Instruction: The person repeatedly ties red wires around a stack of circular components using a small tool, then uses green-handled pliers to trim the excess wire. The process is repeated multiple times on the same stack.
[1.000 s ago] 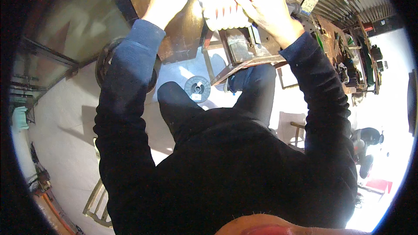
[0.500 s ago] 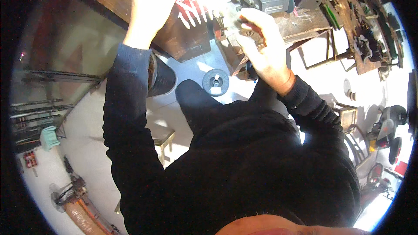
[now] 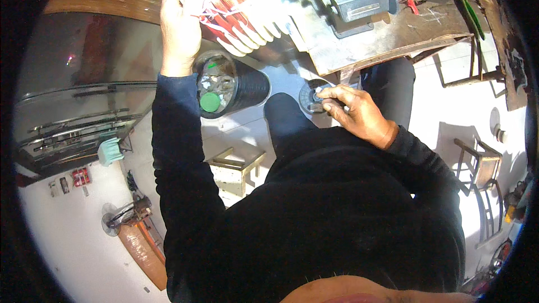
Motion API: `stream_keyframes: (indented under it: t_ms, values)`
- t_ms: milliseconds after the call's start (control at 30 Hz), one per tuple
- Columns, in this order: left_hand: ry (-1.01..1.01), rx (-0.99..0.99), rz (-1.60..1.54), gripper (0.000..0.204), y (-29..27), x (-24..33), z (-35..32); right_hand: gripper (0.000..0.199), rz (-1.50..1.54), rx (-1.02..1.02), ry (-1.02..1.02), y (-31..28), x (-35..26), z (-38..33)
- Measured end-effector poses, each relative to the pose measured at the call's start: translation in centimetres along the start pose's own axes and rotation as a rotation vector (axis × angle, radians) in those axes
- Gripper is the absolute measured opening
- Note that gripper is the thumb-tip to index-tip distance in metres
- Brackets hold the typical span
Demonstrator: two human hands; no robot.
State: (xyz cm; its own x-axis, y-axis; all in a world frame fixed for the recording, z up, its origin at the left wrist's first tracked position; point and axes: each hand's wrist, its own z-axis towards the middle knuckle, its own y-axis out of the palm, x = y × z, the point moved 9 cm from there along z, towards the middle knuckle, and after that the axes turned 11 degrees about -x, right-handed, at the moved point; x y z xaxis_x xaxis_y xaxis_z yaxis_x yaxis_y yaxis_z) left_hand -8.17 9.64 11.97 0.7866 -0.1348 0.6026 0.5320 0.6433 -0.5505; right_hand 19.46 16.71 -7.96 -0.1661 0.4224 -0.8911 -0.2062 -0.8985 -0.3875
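On the scarred wooden workbench [image 3: 393,33], the left hand [image 3: 179,22] clamps a copper coil bundle [image 3: 230,5] (white sleeves splayed); the right hand [image 3: 353,112], below the bench edge, pinches a thin wire [image 3: 321,87].

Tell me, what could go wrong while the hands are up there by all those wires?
The left hand grips a bundle of white and red wires at the workbench edge; a tug might snag or loosen them. The right hand pinches something small and grey, hard to make out, away from the bench; it could drop to the floor.
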Motion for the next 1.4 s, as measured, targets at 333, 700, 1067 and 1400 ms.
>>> stream_keyframes:
  t_ms: [333,700,1067,1400]
  values:
    - [0.154,0.081,-0.033,0.060,1.2,4.5,-5.5,0.020,0.161,-0.036,0.144,-0.8,2.0,-0.4]
    - [-0.272,0.205,-0.174,0.074,5.3,2.1,-13.6,0.021,0.419,0.029,0.239,-1.4,0.9,0.2]
    - [-0.334,0.189,-0.479,0.048,6.9,-1.3,-13.4,0.024,0.518,0.010,0.364,-0.2,2.0,0.2]
    - [-0.375,0.109,-0.637,0.053,7.6,-2.6,-13.1,0.024,0.503,0.020,0.438,0.0,2.3,0.8]
